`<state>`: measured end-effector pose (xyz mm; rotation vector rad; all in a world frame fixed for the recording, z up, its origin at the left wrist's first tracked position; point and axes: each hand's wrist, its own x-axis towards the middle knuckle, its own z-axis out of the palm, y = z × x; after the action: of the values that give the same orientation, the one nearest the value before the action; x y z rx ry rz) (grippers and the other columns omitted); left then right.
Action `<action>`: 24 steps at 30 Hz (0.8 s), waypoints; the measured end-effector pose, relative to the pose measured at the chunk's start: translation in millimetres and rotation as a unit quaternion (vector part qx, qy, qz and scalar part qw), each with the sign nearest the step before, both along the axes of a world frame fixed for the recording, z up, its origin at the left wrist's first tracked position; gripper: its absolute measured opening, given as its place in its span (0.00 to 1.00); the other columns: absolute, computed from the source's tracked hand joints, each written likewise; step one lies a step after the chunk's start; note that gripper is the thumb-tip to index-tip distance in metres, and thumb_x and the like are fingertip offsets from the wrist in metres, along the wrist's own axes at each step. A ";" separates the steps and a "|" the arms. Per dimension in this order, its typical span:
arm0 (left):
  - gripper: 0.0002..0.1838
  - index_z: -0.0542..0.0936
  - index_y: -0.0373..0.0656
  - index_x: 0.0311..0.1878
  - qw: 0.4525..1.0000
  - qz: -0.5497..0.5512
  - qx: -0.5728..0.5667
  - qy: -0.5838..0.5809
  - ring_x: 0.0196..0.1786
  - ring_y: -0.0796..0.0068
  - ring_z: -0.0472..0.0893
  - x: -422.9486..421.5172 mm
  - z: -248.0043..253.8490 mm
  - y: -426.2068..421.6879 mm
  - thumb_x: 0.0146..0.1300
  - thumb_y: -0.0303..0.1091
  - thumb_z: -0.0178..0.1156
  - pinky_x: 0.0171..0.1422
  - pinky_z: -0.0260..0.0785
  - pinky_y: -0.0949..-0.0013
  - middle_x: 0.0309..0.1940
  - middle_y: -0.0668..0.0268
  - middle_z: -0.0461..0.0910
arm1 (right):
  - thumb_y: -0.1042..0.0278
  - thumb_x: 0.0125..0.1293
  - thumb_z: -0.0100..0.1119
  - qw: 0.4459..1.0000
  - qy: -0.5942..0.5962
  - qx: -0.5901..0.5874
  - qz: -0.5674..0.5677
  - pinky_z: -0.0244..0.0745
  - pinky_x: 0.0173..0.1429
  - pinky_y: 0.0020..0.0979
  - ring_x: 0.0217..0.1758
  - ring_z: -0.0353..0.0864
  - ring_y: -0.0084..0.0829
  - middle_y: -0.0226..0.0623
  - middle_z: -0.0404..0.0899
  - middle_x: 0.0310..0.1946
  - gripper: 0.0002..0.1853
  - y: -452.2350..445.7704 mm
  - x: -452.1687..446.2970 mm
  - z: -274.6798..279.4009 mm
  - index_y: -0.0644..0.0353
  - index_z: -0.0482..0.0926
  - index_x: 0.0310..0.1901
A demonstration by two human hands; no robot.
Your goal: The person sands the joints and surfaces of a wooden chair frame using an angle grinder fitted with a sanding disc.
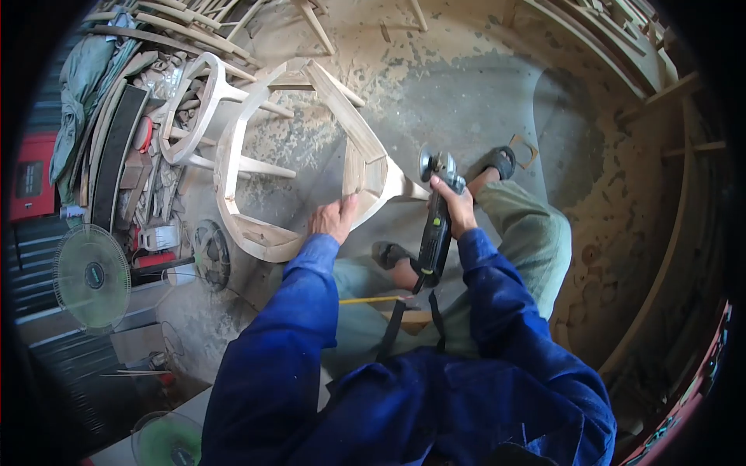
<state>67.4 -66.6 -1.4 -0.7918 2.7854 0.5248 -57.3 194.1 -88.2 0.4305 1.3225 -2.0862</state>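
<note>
A pale wooden chair frame (233, 155) with a rounded, many-sided outline stands in front of me, left of centre. My left hand (334, 218) grips its near edge, fingers curled over the wood. In my right hand (457, 203) is a black angle grinder (435, 237), its body pointing down toward my lap and its round disc (427, 161) at the upper end. The disc is beside the frame's right-hand leg (404, 185); whether they touch I cannot tell. A yellow pencil-like stick (373, 300) lies across my lap.
Another wooden frame (203, 116) stands behind on the left, near piled wood pieces (159, 85). A green fan (92, 276) and a red box (33, 175) are at the left. Long boards (598, 46) lie at the upper right. My sandalled feet rest on the dusty floor (482, 85).
</note>
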 end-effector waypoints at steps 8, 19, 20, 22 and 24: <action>0.35 0.86 0.41 0.36 0.995 -0.057 0.008 0.079 0.38 0.36 0.84 26.2 -10.0 -14.6 0.75 0.67 0.50 0.47 0.75 0.42 0.29 0.46 0.85 | 0.53 0.62 0.80 0.998 -0.020 -0.021 0.061 0.79 0.30 0.32 0.24 0.81 0.28 0.32 0.79 0.28 0.22 -4.6 25.7 5.0 0.60 0.80 0.45; 0.48 0.88 0.46 0.57 0.989 0.147 0.007 -0.020 0.61 0.37 0.81 -29.5 -9.4 3.6 0.73 0.76 0.31 0.68 0.69 0.44 0.53 0.42 0.85 | 0.58 0.55 0.86 0.994 0.031 0.001 0.103 0.80 0.40 0.30 0.34 0.80 0.23 0.32 0.81 0.36 0.29 -6.6 48.0 33.9 0.63 0.77 0.50; 0.47 0.88 0.45 0.57 0.989 0.150 0.007 -0.017 0.61 0.37 0.81 -30.5 -6.3 7.6 0.74 0.76 0.30 0.68 0.70 0.45 0.53 0.42 0.85 | 0.58 0.54 0.86 0.995 0.032 0.016 0.091 0.80 0.40 0.30 0.35 0.81 0.23 0.32 0.81 0.37 0.31 -7.5 50.4 34.6 0.64 0.77 0.51; 0.47 0.88 0.45 0.58 0.988 0.154 0.006 -0.009 0.61 0.37 0.81 -30.2 0.4 13.1 0.74 0.75 0.30 0.68 0.70 0.45 0.53 0.42 0.85 | 0.59 0.58 0.83 0.995 0.027 0.039 0.089 0.80 0.37 0.30 0.32 0.81 0.24 0.33 0.81 0.35 0.28 -8.9 51.7 24.6 0.63 0.76 0.51; 0.47 0.88 0.46 0.58 0.987 0.158 -0.001 -0.017 0.61 0.38 0.81 -28.7 -2.0 10.0 0.74 0.75 0.30 0.68 0.70 0.45 0.53 0.43 0.86 | 0.61 0.60 0.82 0.993 0.012 0.046 0.104 0.81 0.35 0.31 0.30 0.82 0.25 0.33 0.81 0.34 0.27 -5.9 50.5 18.6 0.62 0.75 0.52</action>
<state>38.8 -56.6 -3.4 -1.2409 2.6403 0.5535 -6.8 188.2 -69.7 0.2933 1.4172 -1.8702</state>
